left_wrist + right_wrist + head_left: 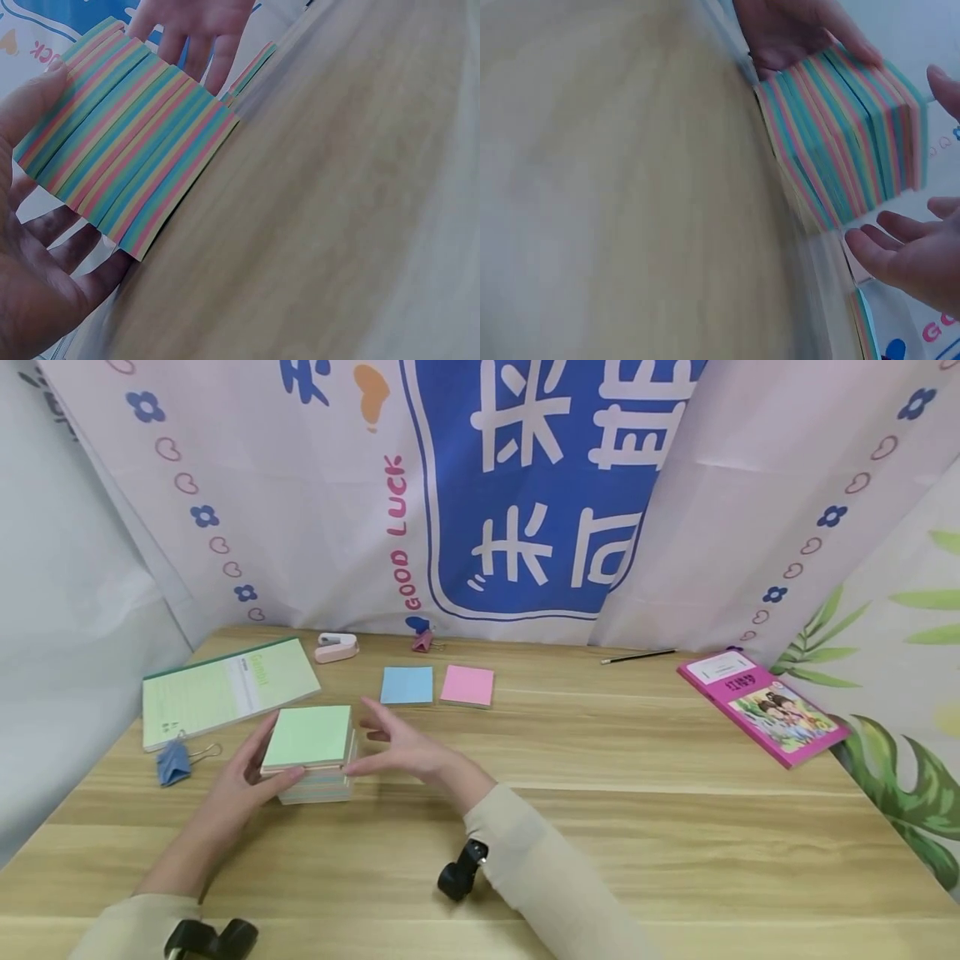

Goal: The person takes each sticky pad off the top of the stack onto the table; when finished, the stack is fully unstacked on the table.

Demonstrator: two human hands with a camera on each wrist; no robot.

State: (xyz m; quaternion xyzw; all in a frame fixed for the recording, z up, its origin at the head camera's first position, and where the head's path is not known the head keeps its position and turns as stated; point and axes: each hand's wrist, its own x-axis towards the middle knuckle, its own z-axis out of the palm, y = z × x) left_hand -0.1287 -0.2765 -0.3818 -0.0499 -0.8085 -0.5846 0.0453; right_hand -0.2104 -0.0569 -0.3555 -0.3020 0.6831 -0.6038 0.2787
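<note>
A tall stack of sticky note pads (311, 737), pale green on top with striped multicoloured sides, stands on the left part of the table. My left hand (242, 781) holds it from the left, thumb across the near face close to the top and fingers along the side. In the left wrist view the thumb lies over the upper layers of the stack (124, 142). At the stack's right side is my right hand (412, 750), fingers spread and holding nothing. The right wrist view shows a gap between those fingers and the stack (840, 139).
Behind the stack lie a blue sticky pad (407, 685) and a pink one (467, 686). A green notebook (232, 689), a blue binder clip (174, 763), a stapler (337, 647) and a pink clip (422, 642) are nearby. Farther right are a pencil (637, 657) and a magenta book (765, 706).
</note>
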